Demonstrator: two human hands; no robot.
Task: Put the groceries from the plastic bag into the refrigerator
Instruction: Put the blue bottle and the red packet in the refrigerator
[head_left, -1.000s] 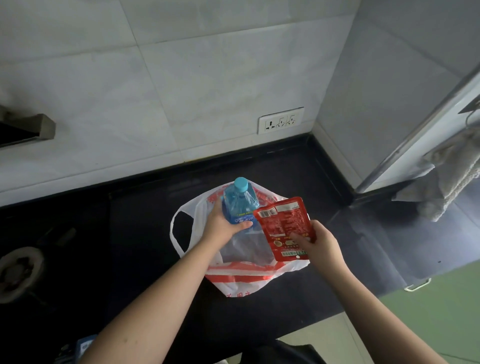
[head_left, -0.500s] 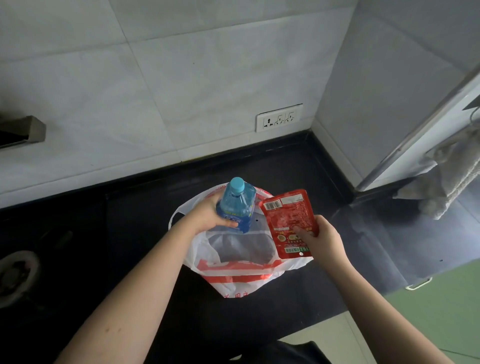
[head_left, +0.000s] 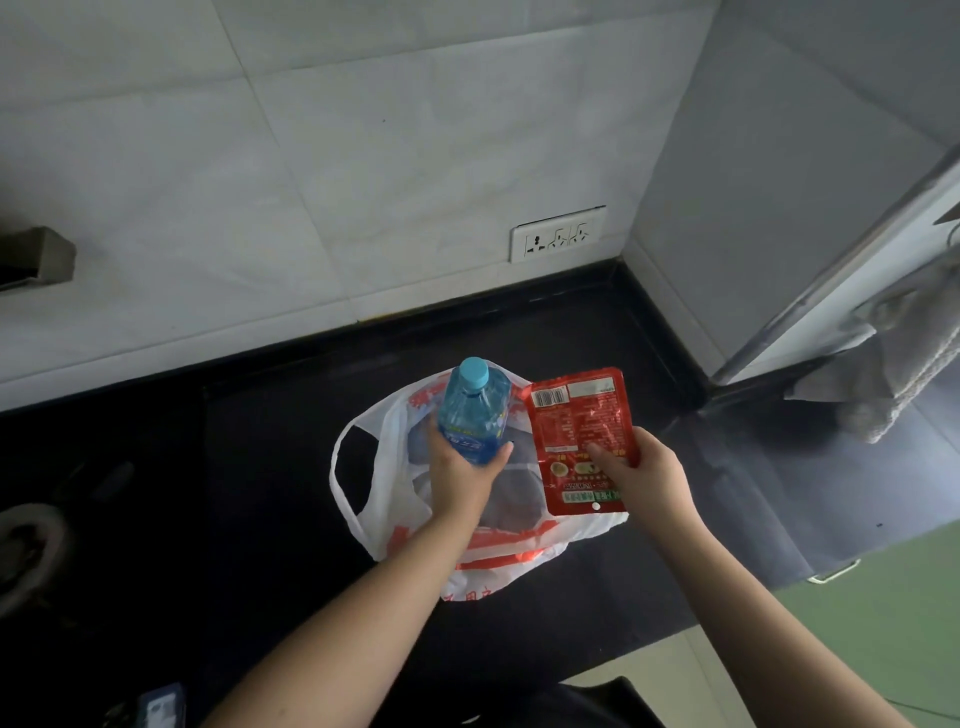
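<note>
Nearby, wall socket (head_left: 557, 235), hanging towel (head_left: 904, 364), plastic bag (head_left: 498, 540) on dark counter (head_left: 260, 467).

Bottle (head_left: 474, 415) clear blue, light-blue cap. Pouch (head_left: 582, 436) red, white barcode patch. Bag (head_left: 387, 467) white, red-orange print. Countertop (head_left: 260, 519) black.

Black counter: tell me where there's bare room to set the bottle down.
Free counter lies between the plastic bag and the wall socket, and left of the bag. The middle is crowded by the bag; the far left edge holds dim objects.
</note>
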